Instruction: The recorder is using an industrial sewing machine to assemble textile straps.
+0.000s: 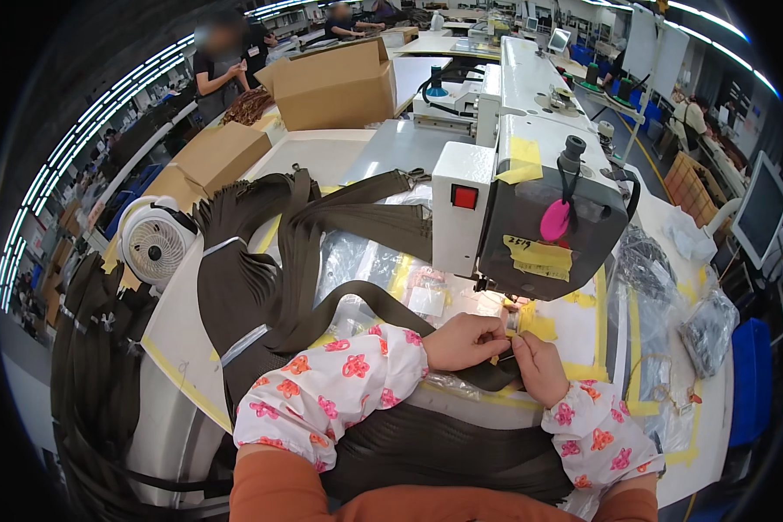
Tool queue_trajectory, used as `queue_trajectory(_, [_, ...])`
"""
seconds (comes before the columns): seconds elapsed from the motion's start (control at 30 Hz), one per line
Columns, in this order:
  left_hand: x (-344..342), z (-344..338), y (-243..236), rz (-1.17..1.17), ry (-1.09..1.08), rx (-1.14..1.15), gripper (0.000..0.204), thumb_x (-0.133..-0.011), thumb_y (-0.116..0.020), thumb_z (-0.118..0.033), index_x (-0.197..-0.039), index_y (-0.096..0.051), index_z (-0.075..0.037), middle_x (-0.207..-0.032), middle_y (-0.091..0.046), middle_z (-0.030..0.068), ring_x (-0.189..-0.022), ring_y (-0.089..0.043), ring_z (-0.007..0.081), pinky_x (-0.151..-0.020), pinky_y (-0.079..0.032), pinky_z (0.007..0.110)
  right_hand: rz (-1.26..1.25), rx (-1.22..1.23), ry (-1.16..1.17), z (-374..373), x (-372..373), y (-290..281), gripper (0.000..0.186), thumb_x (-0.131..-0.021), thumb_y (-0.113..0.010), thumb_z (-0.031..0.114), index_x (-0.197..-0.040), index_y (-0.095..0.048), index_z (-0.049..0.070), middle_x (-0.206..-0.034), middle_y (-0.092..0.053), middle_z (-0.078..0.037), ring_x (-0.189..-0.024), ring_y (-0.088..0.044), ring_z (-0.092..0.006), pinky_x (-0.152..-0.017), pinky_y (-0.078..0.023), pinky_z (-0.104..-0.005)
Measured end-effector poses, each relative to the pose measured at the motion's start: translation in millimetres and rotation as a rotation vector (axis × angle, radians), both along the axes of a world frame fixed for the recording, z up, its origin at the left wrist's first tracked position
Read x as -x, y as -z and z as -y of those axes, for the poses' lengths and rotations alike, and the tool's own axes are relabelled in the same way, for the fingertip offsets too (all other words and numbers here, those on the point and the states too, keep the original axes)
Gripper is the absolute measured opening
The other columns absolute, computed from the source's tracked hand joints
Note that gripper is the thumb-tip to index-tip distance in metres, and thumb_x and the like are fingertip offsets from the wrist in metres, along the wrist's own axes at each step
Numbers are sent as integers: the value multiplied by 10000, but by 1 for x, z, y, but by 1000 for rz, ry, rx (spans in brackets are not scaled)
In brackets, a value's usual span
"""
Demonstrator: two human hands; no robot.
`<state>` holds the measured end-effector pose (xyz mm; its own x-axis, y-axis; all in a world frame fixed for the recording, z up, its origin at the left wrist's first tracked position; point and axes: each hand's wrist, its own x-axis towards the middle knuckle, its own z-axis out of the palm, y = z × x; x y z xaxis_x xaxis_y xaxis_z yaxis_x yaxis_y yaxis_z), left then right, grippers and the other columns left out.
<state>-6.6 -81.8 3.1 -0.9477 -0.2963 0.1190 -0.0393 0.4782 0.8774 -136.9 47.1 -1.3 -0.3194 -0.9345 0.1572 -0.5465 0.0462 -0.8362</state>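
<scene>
My left hand (463,339) pinches the end of a dark brown webbing strap (357,306) right under the needle area of a white and grey industrial sewing machine (531,200). My right hand (539,365) grips the same strap end from the right, its fingers closed, just beside the left hand. The strap runs left from my hands to a large bundle of similar dark straps (270,244) lying over the table. Both forearms wear white sleeve covers with pink and orange flowers. The strap end itself is mostly hidden by my fingers.
A small white fan (155,246) stands at the left. Cardboard boxes (335,83) sit at the back. Plastic bags (709,326) lie on the table to the right, near a monitor (761,209). More dark straps hang at the far left (87,365). Other people work at the back.
</scene>
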Motion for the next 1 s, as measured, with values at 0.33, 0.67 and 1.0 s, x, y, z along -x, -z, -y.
queue_trajectory(0.33, [3,7,1,45,23,-151,212,-899,-476,-194,-822,-535,-5,-620,-505,3,-590,-446,56,-541,-393,229,12,142,-21,0,6,6,216,-884,-450,167,-779,-476,-21,-643,-522,-222,-621,-531,-386,-528,-392,-400])
queue_trajectory(0.67, [4,1,-1,-63,-63,54,130,-868,-502,-127,-846,-514,1,-671,-548,139,-570,-523,252,-536,-411,316,110,56,-26,7,11,4,292,-908,-450,239,-777,-514,-15,-540,-483,-148,-469,-429,-259,-485,-383,-326])
queue_trajectory(1.0, [2,-1,6,-7,-15,18,160,-858,-514,-150,-824,-519,6,-670,-537,131,-578,-503,216,-555,-408,300,76,91,-82,4,13,9,258,-885,-485,201,-768,-525,-26,-581,-496,-152,-504,-465,-213,-506,-388,-316])
